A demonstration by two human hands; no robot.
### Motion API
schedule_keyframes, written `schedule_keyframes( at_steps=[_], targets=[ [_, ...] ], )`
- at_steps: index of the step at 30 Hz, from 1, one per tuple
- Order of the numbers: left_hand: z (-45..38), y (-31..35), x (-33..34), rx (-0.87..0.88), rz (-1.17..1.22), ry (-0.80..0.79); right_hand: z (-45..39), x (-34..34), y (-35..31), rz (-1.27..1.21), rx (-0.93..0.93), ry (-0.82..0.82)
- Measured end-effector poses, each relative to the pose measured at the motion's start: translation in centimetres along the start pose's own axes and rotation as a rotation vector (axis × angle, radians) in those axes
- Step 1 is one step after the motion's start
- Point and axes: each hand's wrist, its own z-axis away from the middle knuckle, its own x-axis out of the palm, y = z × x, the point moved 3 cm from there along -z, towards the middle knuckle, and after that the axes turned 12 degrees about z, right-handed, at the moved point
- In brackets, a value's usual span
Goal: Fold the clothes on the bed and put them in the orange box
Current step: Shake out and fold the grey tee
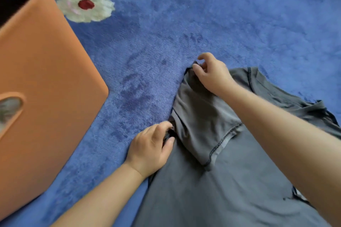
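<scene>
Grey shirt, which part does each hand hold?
The grey shirt: the left hand grips its left edge; the right hand pinches the far end of its folded-over sleeve.

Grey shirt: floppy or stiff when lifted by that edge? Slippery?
Probably floppy: the grey shirt already creases and folds where the right hand and left hand pinch it. Looks thin, so likely light. Its smooth sheen suggests it may slide.

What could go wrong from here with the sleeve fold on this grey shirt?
1. The left hand and right hand pinch only the edge of the shirt, so the folded sleeve may slip open once released.
2. The shirt looks thin and smooth, and the blanket is plush; the fabric may bunch instead of lying flat.
3. Dark contents already show in the box; a loose fold may not fit neatly.
</scene>
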Motion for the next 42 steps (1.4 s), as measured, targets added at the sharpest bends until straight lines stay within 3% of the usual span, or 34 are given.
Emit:
schedule_keyframes(
  at_steps=[3,6,8,14,17,19,24,27,33,37,39,42],
  targets=[
    [-0.4,0.2,0.1,-0.065,0.031,0.035,4.6,-0.6,1.8,0.096,-0.037,0.182],
    [-0.9,0.2,0.6,-0.066,0.14,0.112,7.3,0.2,3.8,0.242,-0.046,0.044],
    [-1.1,0.4,1.0,-0.019,0.129,0.136,7.4,0.6,4.7,0.199,-0.032,-0.061],
    [-0.8,0.1,1.1,0.1,0.08,0.112,5.9,-0.9,5.1,0.122,-0.003,-0.019],
    [-0.7,-0.3,1.1,0.104,0.075,0.065,6.8,0.5,4.7,0.379,-0.149,-0.181],
    [-0.7,-0.6,1.3,0.09,0.079,0.027,7.5,1.4,4.6,0.46,-0.21,-0.192],
    [-0.7,-1.2,1.0,0.085,0.115,0.004,7.2,-1.2,6.2,0.007,-0.105,0.017],
    [-0.6,-0.9,0.5,0.174,0.109,-0.038,7.0,-3.7,8.4,-0.015,-0.017,0.095],
    [-0.7,-1.2,-0.5,0.257,-0.075,-0.187,6.2,-1.6,9.6,0.367,-0.047,-0.237],
    [-0.9,-1.0,-0.3,0.11,0.046,-0.233,4.4,-3.2,6.1,0.098,0.073,-0.121],
    [-1.5,-0.7,-0.3,-0.072,0.15,-0.222,3.2,-2.7,4.3,-0.082,0.094,-0.222],
    [-2.9,-0.9,-0.2,-0.423,0.216,-0.221,1.7,-1.6,2.7,-0.019,0.083,-0.299]
  ],
)
